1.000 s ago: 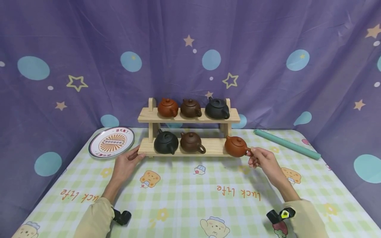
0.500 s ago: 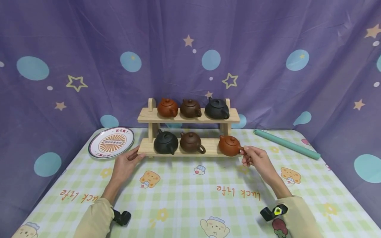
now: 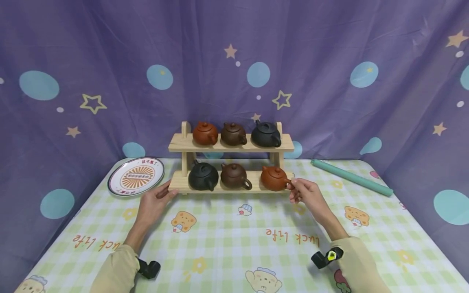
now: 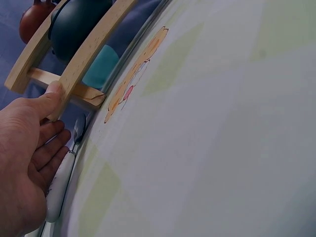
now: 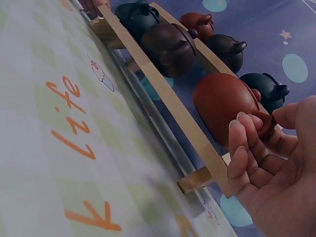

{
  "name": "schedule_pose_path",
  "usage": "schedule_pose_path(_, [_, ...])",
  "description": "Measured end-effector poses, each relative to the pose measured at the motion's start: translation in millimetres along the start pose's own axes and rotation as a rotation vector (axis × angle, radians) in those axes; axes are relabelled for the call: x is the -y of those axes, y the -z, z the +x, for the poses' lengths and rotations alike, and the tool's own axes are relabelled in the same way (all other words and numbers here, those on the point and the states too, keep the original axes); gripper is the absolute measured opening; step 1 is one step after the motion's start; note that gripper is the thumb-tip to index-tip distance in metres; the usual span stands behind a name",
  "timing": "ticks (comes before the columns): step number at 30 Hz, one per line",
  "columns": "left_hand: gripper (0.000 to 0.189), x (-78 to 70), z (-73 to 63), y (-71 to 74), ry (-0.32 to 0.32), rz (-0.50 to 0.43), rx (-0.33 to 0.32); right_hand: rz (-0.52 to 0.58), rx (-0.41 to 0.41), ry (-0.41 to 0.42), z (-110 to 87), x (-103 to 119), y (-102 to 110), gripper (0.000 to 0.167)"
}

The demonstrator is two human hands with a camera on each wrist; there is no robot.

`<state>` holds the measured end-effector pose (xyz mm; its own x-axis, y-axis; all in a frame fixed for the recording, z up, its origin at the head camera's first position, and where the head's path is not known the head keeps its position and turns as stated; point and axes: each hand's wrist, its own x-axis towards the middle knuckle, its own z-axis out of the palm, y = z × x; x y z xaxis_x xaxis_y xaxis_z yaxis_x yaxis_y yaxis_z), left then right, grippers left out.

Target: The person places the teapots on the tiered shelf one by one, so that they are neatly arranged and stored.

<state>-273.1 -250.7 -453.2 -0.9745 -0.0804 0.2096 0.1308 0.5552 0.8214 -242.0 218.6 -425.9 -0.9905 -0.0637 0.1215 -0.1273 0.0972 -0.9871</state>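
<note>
A two-tier wooden display shelf (image 3: 234,150) stands at the back of the table. My right hand (image 3: 307,196) pinches the handle of a reddish-orange teapot (image 3: 272,179) by thumb and fingers, over the right end of the lower board. In the right wrist view that teapot (image 5: 219,101) overlaps the board. With thumb on top and fingers below, my left hand (image 4: 29,143) grips the left end of the lower board. Beside it on that board sit a black teapot (image 3: 202,177) and a dark brown teapot (image 3: 233,176).
On the upper board stand an orange teapot (image 3: 205,133), a brown teapot (image 3: 233,134) and a black teapot (image 3: 265,134). A white patterned plate (image 3: 118,179) lies left of the shelf, a green rolled tube (image 3: 351,177) to the right. A purple curtain (image 3: 311,49) hangs behind.
My right hand has moved left with the orange teapot, bringing it from the right end of the lower board closer to the brown one. My left hand has stayed on the shelf end.
</note>
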Motion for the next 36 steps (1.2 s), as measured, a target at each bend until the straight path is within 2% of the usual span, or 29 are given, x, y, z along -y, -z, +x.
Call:
schedule_pose_path(20, [0.059,1.6,-1.5,0.4,-0.004,-0.023,0.016,0.033,-0.016,-0.008,7.0,-7,-12,0.041])
schedule_pose_path(36, [0.058,1.7,-0.1,-0.3,-0.002,-0.037,0.003,0.007,-0.023,0.004,8.9,-5,-12,0.04])
